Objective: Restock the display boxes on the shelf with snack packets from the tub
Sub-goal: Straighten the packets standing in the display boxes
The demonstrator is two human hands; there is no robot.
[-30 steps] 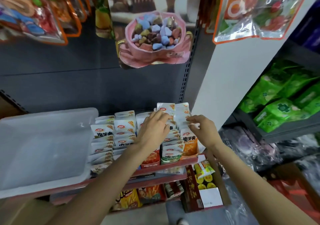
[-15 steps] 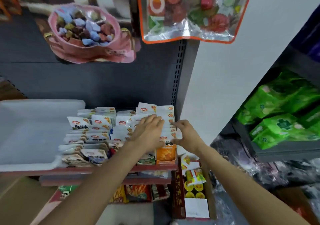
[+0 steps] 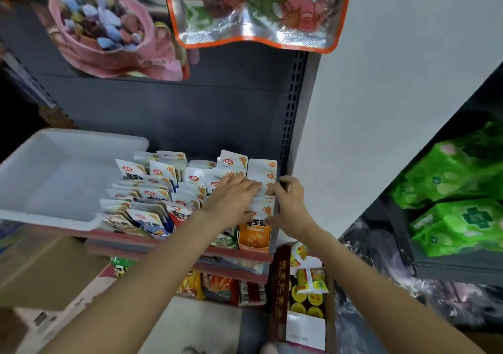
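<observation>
**Two hands on the rightmost row of snack packets**

The snack packets (image 3: 190,190) stand upright in display boxes on the shelf (image 3: 174,242), packed in about four rows running front to back; the single packets are too many and too overlapped to count. Both hands work the rightmost row. The left hand (image 3: 231,198) lies palm down on the packet tops, fingers straight and pressing toward the right. The right hand (image 3: 288,203) is just beside it, on the far right edge of that row, its fingers curled round the packets' side and its thumb toward the front, so the row is held between the two hands. At the front of this row, below the hands, one orange display box (image 3: 254,235) shows its face.

To the left of the hands, beyond the packet rows, one white tub (image 3: 68,141) rests on the same shelf; its inside looks bare.

Below the hands, a lower shelf carries more packets in yellow, orange and red, and one open carton (image 3: 307,293) to their right holds yellow packets.

Above the hands, two large snack bags hang: one pink (image 3: 109,26), one orange-edged (image 3: 255,7). Far to the right of the hands, green packs (image 3: 460,190) fill another rack, at least four of them.
</observation>
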